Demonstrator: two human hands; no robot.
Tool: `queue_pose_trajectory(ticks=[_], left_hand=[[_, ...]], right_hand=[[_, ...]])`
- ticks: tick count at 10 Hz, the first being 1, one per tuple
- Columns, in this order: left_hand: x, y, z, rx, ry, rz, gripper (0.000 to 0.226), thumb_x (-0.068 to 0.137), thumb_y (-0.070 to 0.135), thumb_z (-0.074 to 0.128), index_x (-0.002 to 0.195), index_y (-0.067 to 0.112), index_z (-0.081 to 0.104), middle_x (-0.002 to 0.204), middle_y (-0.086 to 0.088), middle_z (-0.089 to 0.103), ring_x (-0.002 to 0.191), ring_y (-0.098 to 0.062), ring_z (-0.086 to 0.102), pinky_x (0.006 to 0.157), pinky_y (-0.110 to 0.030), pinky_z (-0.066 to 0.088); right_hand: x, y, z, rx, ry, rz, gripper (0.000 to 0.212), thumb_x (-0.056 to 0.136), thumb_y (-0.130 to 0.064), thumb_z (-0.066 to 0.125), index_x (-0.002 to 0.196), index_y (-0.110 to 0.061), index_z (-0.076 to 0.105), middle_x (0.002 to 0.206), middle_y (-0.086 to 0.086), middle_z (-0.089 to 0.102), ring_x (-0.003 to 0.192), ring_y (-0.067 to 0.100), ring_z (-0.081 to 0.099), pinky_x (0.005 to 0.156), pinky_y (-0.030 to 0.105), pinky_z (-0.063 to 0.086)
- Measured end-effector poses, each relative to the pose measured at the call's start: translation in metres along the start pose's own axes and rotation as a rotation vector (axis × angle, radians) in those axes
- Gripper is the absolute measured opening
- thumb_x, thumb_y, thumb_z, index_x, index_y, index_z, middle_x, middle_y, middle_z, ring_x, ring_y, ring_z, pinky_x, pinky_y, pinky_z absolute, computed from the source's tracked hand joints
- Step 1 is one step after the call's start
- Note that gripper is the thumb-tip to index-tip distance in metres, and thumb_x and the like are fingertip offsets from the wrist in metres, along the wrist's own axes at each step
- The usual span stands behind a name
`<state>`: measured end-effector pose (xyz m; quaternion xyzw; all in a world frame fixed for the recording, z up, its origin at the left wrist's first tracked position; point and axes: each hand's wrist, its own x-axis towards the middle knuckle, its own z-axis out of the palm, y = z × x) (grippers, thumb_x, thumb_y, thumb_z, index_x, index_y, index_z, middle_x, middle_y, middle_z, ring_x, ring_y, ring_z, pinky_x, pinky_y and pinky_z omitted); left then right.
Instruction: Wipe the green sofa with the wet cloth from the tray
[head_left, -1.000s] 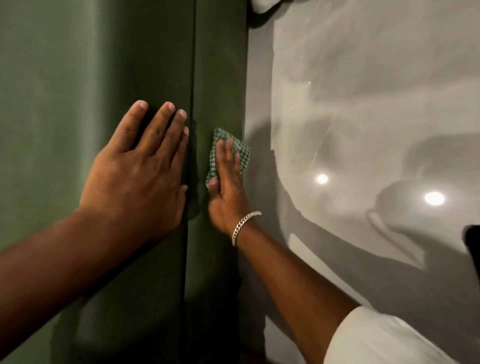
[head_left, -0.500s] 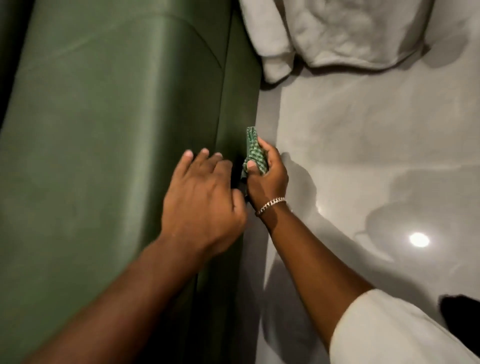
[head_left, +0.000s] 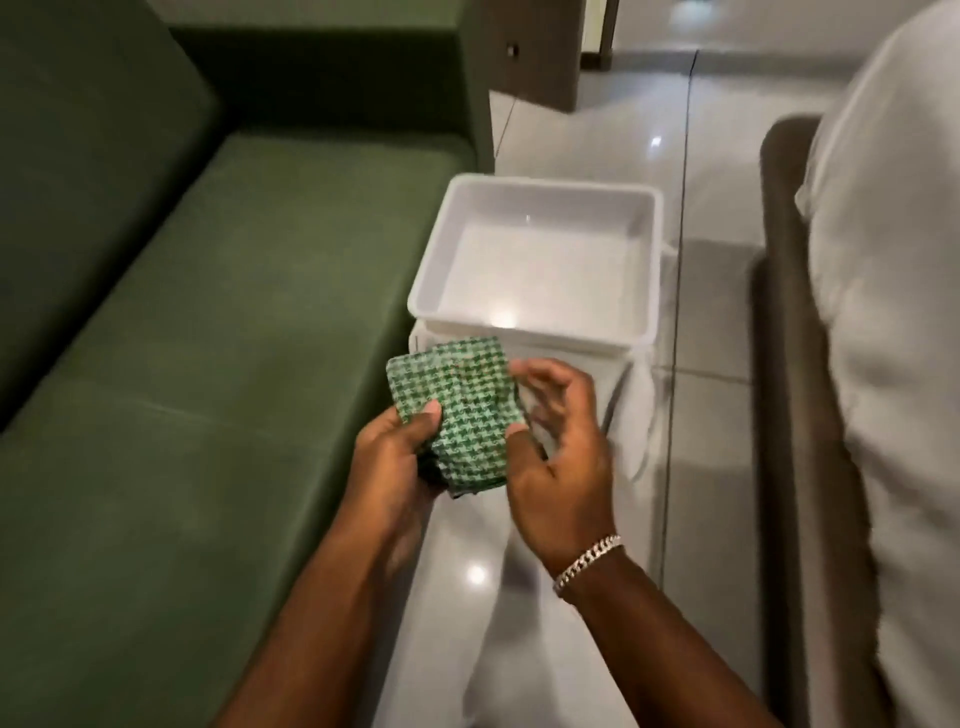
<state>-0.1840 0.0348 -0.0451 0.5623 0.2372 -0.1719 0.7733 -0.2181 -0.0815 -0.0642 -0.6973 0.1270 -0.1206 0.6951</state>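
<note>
The green-and-white checked cloth (head_left: 462, 410), folded into a small pad, is held in front of me just off the sofa's front edge. My left hand (head_left: 395, 457) grips its lower left part, thumb on top. My right hand (head_left: 561, 441) touches its right edge with the thumb, the other fingers spread and blurred. The green sofa (head_left: 208, 322) fills the left half of the view, seat and backrest in sight. Right beyond the cloth stands the white plastic tray (head_left: 535, 260), nothing inside it, raised on a white stand.
A glossy grey tiled floor (head_left: 711, 415) runs between the sofa and a bed with white bedding (head_left: 893, 312) and a dark frame on the right. A brown wooden panel (head_left: 545, 52) stands at the back.
The view swung up from the sofa's side panel to the seat and tray. My hands left the sofa, and the cloth is now held between both hands instead of in the right alone.
</note>
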Motion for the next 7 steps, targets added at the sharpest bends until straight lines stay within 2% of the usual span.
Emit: queue_pose_trajectory(ticks=[1, 2, 3, 4, 5, 6, 7], left_hand=[[0.030, 0.045, 0.030, -0.069, -0.147, 0.060, 0.025, 0.096, 0.007, 0.048, 0.112, 0.004, 0.067, 0.101, -0.012, 0.077, 0.090, -0.026, 0.074, 0.088, -0.046, 0.060], [0.091, 0.075, 0.057, 0.110, -0.137, 0.113, 0.016, 0.093, 0.007, 0.056, 0.095, 0.009, 0.071, 0.094, -0.012, 0.076, 0.088, -0.029, 0.072, 0.085, -0.047, 0.060], [0.159, 0.077, 0.075, 0.331, 0.005, 0.119, 0.011, 0.084, 0.014, 0.065, 0.085, 0.007, 0.074, 0.099, -0.020, 0.076, 0.094, -0.038, 0.072, 0.089, -0.058, 0.058], [0.208, 0.065, 0.086, 0.523, 0.021, 0.052, 0.027, 0.077, 0.008, 0.059, 0.100, 0.005, 0.073, 0.106, -0.019, 0.076, 0.101, -0.038, 0.071, 0.090, -0.052, 0.059], [0.236, 0.063, 0.089, 0.644, -0.060, -0.027, 0.063, 0.077, 0.004, 0.051, 0.140, 0.009, 0.050, 0.141, -0.010, 0.059, 0.123, -0.030, 0.060, 0.100, -0.034, 0.052], [0.246, 0.066, 0.084, 0.713, -0.153, -0.031, 0.069, 0.080, 0.008, 0.052, 0.148, 0.013, 0.039, 0.147, -0.008, 0.055, 0.127, -0.026, 0.058, 0.106, -0.038, 0.050], [0.242, 0.079, 0.075, 0.747, -0.086, 0.048, 0.063, 0.084, 0.007, 0.056, 0.146, 0.014, 0.045, 0.145, -0.007, 0.057, 0.128, -0.022, 0.057, 0.107, -0.031, 0.047]], right_hand=[[0.070, -0.030, -0.010, 0.053, 0.095, 0.196, 0.052, 0.075, 0.004, 0.066, 0.113, -0.028, 0.051, 0.116, 0.005, 0.067, 0.102, 0.018, 0.066, 0.089, 0.039, 0.055], [0.140, -0.032, -0.009, 0.066, 0.173, 0.326, 0.054, 0.065, 0.007, 0.068, 0.095, -0.033, 0.046, 0.084, 0.002, 0.072, 0.077, 0.020, 0.071, 0.073, 0.042, 0.059], [0.195, -0.011, 0.000, -0.106, 0.272, 0.385, 0.053, 0.060, 0.003, 0.066, 0.094, -0.029, 0.042, 0.081, 0.008, 0.069, 0.078, 0.030, 0.069, 0.068, 0.049, 0.060], [0.233, 0.021, 0.003, -0.314, 0.309, 0.447, 0.045, 0.063, -0.002, 0.067, 0.093, -0.026, 0.044, 0.081, 0.009, 0.069, 0.073, 0.027, 0.064, 0.043, 0.031, 0.050], [0.255, 0.045, 0.003, -0.578, 0.262, 0.437, 0.031, 0.063, -0.007, 0.070, 0.089, -0.019, 0.058, 0.079, 0.006, 0.070, 0.088, 0.029, 0.066, 0.072, 0.040, 0.058], [0.261, 0.055, 0.004, -0.809, 0.103, 0.370, 0.022, 0.067, -0.012, 0.073, 0.087, -0.016, 0.067, 0.089, 0.011, 0.074, 0.089, 0.031, 0.067, 0.079, 0.033, 0.055], [0.249, 0.038, 0.002, -0.912, 0.058, 0.241, 0.022, 0.073, -0.019, 0.076, 0.093, -0.014, 0.069, 0.099, 0.013, 0.072, 0.094, 0.033, 0.066, 0.084, 0.035, 0.052]])
